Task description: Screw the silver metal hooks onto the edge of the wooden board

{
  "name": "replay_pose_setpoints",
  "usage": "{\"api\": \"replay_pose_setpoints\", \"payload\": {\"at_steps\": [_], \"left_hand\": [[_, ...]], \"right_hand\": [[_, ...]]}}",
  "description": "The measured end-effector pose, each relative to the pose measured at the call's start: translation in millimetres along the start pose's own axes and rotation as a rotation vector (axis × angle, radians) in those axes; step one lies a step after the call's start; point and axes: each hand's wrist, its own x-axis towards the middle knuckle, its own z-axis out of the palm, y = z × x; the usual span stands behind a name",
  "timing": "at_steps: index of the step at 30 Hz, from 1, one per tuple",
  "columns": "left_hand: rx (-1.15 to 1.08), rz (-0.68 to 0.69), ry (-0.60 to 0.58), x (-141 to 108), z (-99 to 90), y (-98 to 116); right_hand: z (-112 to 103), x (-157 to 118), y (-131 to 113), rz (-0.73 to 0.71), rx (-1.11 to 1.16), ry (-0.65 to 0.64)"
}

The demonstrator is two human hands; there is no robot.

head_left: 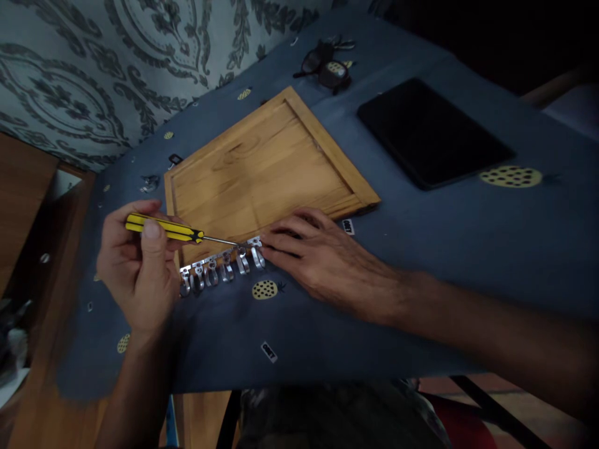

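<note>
Fingers (152, 232) of the left hand (140, 271) are wrapped around the yellow-and-black handle of a screwdriver (166, 228), the thumb pressed along it. From them the shaft points rightward and slightly toward the wearer, its tip over the right end of a metal hook rail (226, 268); whether the tip sits in a screw is too small to tell.

This meeting of lines matters most: the rail runs from just beside the left palm, slanting rightward and away along the near edge of a wooden board (248, 168), so the two long axes converge at its far right end. Nearest to that end is the right hand (322, 262), its fingers reaching leftward, close together, over the board's edge and the rail's end; I cannot tell whether they pinch the rail or only press on it.

Beyond both sets of fingers stretches the board, flat on the cloth-covered bench (337, 349). Past the left fingers lies a small metal piece (150, 183). Farther off, beyond the right fingers and to their right, rests a dark tablet (430, 131); sunglasses (325, 67) lie farthest, past the board's back corner.
</note>
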Motion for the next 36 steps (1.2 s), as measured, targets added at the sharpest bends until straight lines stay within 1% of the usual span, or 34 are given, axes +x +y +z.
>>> {"api": "replay_pose_setpoints", "payload": {"at_steps": [3,7,13,19,26,33,36], "left_hand": [[-0.001,-0.003,0.002,-0.1,0.6,1.1],[-0.003,-0.005,0.009,0.0,1.5,3.8],[-0.020,-0.022,0.056,0.3,0.8,4.4],[-0.076,-0.035,0.034,-1.1,3.0,5.6],[-0.105,-0.038,0.004,-0.1,5.4,7.2],[-0.026,0.004,0.000,-1.2,6.9,11.2],[0.047,0.061,0.002,-2.5,8.2,14.6]], "right_hand": [[-1.3,0.6,-0.3,0.001,-0.005,-0.010],[-0.6,0.7,0.0,0.000,0.013,0.010],[0.5,0.0,0.6,-0.004,0.024,0.009],[1.1,-0.3,0.1,0.005,-0.006,0.005],[-1.8,1.1,-0.2,-0.017,0.020,0.014],[2.3,0.3,0.8,-0.001,0.042,0.024],[2.9,0.4,0.6,0.004,0.033,0.026]]}}
